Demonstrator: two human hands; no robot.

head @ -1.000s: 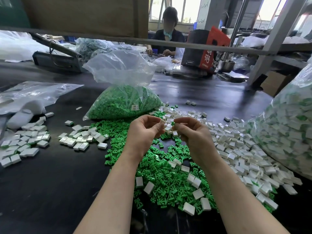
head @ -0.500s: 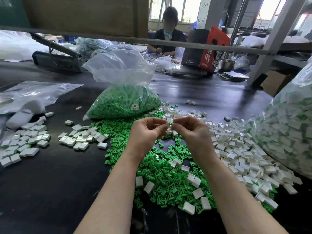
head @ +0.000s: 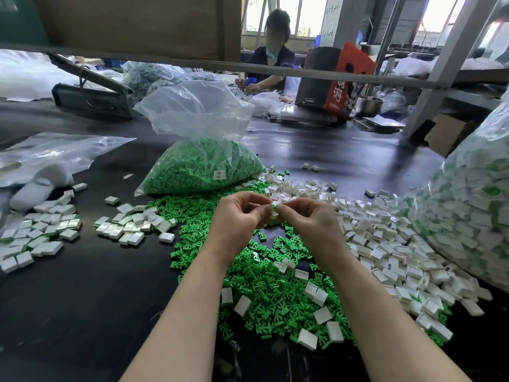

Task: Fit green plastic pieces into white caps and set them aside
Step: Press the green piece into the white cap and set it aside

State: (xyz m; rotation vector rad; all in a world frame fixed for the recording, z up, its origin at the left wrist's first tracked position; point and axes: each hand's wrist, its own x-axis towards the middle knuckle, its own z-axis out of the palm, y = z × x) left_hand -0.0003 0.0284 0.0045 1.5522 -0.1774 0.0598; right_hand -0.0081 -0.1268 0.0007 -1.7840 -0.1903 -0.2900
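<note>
Head view of a dark work surface [head: 82, 299] in a workshop lit by windows at the far wall. Both hands meet above the middle of the surface: the left hand [head: 237, 216] and the right hand [head: 308, 219] each curl their fingertips in a pinching grip on one small white cap [head: 275, 213], with a sliver of a green piece [head: 276, 206] showing at its top between the fingertips; how far it sits in the cap cannot be told. Beneath the hands lies a loose heap of green pieces [head: 264, 285] with a few white caps scattered on it. A spread of white caps [head: 385, 244] covers the surface to the right, touching a large clear bag of assembled parts [head: 473, 210] at the right edge. Rows of finished caps [head: 132, 224] lie to the left, with another group [head: 35, 235] nearer the left edge, well apart from the hands. An open clear bag of green pieces [head: 201, 166] stands behind the heap. Flat empty plastic bags [head: 55, 153] lie at the far left. Beyond a grey crossbar [head: 303, 75], a second person [head: 270, 62] sits at the far side beside a red and black box [head: 336, 78] and a metal bowl [head: 369, 106].
</note>
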